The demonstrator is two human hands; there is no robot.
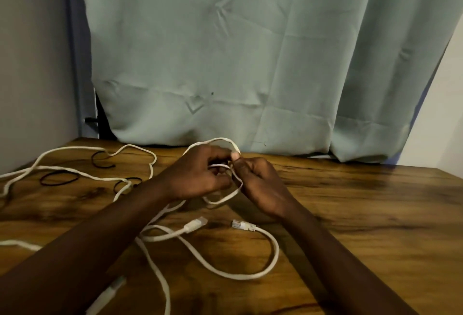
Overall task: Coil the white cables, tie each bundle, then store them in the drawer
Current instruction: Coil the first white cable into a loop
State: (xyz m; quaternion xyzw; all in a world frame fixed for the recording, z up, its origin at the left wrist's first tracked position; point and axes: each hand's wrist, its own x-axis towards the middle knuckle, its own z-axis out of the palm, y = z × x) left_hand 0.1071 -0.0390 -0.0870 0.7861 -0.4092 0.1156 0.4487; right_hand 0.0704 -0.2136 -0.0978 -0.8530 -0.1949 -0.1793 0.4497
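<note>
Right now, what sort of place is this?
Probably a room at home, not a lab: a wood-grain table, a pale green curtain hanging behind it, and white network cables loose on top.

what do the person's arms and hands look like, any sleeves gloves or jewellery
The left hand and right hand are bare, with no gloves. The left forearm and right forearm are bare too, with no sleeve in view. No watch, bracelet or ring shows on the parts visible.

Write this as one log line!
step: coiling | left hand: grips white Ethernet cable | right hand: pinches it | black elastic bands: unused
</note>
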